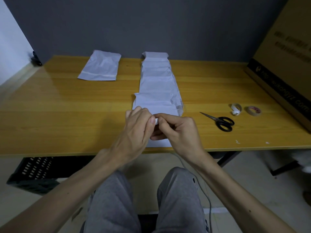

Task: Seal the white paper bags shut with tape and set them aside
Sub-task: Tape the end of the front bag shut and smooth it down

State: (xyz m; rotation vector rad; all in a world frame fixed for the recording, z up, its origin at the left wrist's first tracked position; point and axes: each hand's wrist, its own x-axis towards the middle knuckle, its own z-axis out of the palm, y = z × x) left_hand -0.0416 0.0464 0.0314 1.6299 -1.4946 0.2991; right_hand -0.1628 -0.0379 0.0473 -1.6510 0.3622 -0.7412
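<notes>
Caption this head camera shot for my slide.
Left hand and right hand pinch a white strip over a paper bag; scissors and a tape roll lie to the right.

Forearms converge; left hand (pixel 138 126), right hand (pixel 179 131) both pinch small white strip (pixel 156 121)

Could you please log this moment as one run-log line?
left hand and right hand: pinching small white strip | under them: white bag | far left: lone bag | right: scissors, white tape roll, brown tape roll
</notes>
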